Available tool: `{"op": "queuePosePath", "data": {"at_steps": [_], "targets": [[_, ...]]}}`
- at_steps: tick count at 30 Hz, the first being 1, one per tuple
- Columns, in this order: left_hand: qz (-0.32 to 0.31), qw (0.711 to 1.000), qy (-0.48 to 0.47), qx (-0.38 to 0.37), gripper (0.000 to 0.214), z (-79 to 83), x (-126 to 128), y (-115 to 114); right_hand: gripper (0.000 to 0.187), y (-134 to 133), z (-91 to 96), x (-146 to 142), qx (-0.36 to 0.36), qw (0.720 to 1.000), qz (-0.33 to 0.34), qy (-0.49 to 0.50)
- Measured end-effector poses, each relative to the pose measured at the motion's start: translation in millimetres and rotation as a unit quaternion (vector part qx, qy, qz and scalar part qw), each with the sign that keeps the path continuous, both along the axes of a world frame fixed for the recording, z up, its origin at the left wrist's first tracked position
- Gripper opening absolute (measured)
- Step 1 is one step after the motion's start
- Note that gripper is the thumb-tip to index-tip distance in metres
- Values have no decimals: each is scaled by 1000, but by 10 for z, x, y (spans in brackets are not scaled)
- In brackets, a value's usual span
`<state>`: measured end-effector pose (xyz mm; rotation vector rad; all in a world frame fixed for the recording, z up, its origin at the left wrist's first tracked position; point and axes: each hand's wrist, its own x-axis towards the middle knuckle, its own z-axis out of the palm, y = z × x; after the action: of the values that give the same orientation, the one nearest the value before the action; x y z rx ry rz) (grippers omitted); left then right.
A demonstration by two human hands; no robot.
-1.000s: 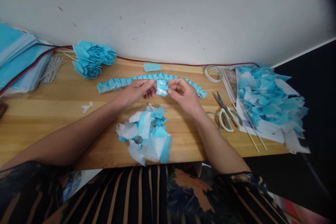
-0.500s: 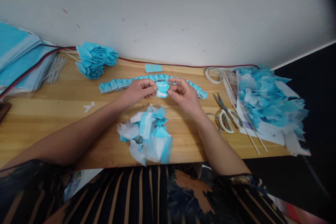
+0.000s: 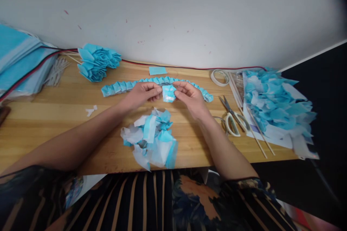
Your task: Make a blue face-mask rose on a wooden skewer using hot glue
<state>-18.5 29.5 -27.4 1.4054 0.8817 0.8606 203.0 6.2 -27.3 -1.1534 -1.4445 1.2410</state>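
Observation:
Between my two hands is a small light-blue petal piece point(image 3: 168, 94) with whitish patches, of crepe-like or non-woven material. My left hand point(image 3: 145, 95) pinches its left edge between thumb and fingertips. On the other side my right hand point(image 3: 189, 98) has closed thumb and fingers on the right edge. Just behind the hands runs a curved row of folded blue petals point(image 3: 123, 87), partly hidden by the fingers. A loose heap of blue and white scraps point(image 3: 150, 139) lies in front of them.
Scissors point(image 3: 233, 117), a tape roll point(image 3: 219, 78), thin sticks point(image 3: 258, 133) and a blue petal pile point(image 3: 276, 104) lie on the right. Finished blue flowers point(image 3: 99, 61), white strips point(image 3: 57, 71) and stacked blue sheets point(image 3: 21, 61) sit left. A blue rectangle point(image 3: 157, 70) is near the wall.
My right thumb and fingers have come in from slightly apart and now close on the piece's right edge. The piece has turned a little; my left hand keeps its pinch.

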Motion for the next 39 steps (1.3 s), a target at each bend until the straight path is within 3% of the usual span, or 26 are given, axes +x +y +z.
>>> {"op": "queuePosePath", "data": {"at_steps": [7, 24, 30, 35, 39], "targets": [[10, 1000, -14, -1, 55, -27, -4, 21, 41, 3, 0, 5, -7, 1000, -4, 18], [1, 1000, 9, -10, 33, 26, 3, -23, 36, 1, 28, -2, 4, 1000, -16, 6], [-4, 999, 41, 4, 32, -27, -9, 9, 36, 30, 10, 33, -7, 999, -33, 4], [-24, 996, 77, 28, 31, -53, -11, -14, 33, 305, 122, 54, -2, 998, -69, -1], [-38, 995, 82, 43, 28, -56, -7, -20, 28, 735, 203, -175, 38, 997, -13, -61]]}}
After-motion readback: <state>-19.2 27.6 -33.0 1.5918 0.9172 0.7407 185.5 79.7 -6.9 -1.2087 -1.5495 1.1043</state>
